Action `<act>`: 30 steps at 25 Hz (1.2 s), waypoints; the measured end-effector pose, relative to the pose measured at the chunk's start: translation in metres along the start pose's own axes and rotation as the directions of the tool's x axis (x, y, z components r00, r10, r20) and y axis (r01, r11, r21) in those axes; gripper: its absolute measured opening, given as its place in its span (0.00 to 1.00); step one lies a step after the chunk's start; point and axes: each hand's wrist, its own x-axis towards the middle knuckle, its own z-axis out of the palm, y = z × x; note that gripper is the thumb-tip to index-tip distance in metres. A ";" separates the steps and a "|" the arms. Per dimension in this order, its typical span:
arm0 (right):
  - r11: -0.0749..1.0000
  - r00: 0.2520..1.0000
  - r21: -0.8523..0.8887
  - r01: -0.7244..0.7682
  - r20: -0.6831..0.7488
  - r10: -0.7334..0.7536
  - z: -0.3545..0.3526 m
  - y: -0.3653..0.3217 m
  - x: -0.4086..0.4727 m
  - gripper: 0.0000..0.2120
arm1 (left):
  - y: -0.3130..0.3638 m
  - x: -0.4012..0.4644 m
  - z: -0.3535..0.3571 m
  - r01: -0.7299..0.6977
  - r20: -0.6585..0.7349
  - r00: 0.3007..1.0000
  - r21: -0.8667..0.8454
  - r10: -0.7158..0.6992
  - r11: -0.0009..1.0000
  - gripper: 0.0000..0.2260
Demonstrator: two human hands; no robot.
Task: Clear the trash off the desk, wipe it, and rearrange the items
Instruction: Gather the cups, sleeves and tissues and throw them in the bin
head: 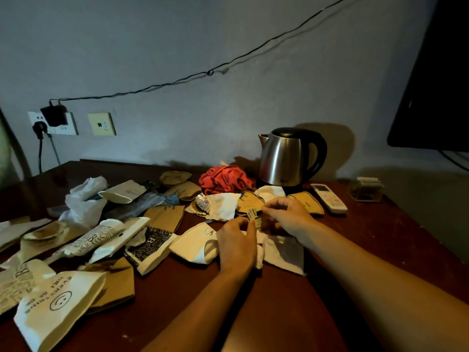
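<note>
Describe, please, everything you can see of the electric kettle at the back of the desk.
The kettle stands upright at the back of the desk, close to the wall. Its body looks like brushed stainless steel, with a dark lid, a short spout pointing left and a black loop handle on the right. The lid appears closed. It seems to sit on a dark base, mostly hidden. A crumpled red cloth lies just to its left, a white remote to its right. Neither hand touches it.
</note>
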 end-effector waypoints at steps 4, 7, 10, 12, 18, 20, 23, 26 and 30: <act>0.735 0.941 -0.617 0.280 0.027 -0.337 0.015 -0.002 0.038 0.13 | -0.009 0.007 0.011 0.072 -0.065 0.996 0.066 -0.068 0.995 0.10; 0.436 0.961 -0.870 0.229 0.130 -0.246 0.031 -0.007 0.058 0.22 | -0.009 0.005 0.010 0.077 -0.093 0.993 0.092 -0.069 0.993 0.09; 0.433 0.972 -0.884 0.178 0.089 -0.218 0.038 0.002 0.065 0.18 | -0.008 0.006 0.011 0.073 -0.091 0.994 0.096 -0.064 0.993 0.10; 0.516 0.954 -0.834 0.197 0.042 -0.296 0.038 0.007 0.064 0.10 | -0.009 0.006 0.011 0.066 -0.077 0.995 0.114 -0.057 0.991 0.10; 0.648 0.946 -0.732 0.211 -0.013 -0.323 0.022 0.007 0.047 0.05 | -0.007 0.004 0.011 0.052 -0.064 0.997 0.135 -0.044 0.989 0.10; 0.721 0.943 -0.656 0.221 -0.046 -0.330 0.010 0.008 0.039 0.04 | -0.003 0.002 0.009 0.066 -0.057 0.997 0.123 -0.059 0.990 0.10; 0.830 0.949 -0.515 0.212 -0.094 -0.301 -0.015 0.005 0.027 0.03 | -0.001 0.002 0.008 0.071 -0.058 0.996 0.089 -0.066 0.994 0.09; 0.917 0.973 -0.370 0.150 -0.109 -0.203 -0.038 0.004 0.010 0.06 | 0.001 0.001 0.005 0.072 -0.055 0.996 0.015 -0.072 0.997 0.09; 0.922 0.983 -0.360 0.141 -0.061 -0.174 -0.051 0.007 -0.017 0.08 | 0.008 -0.010 0.000 0.026 0.058 0.998 -0.100 -0.020 0.995 0.09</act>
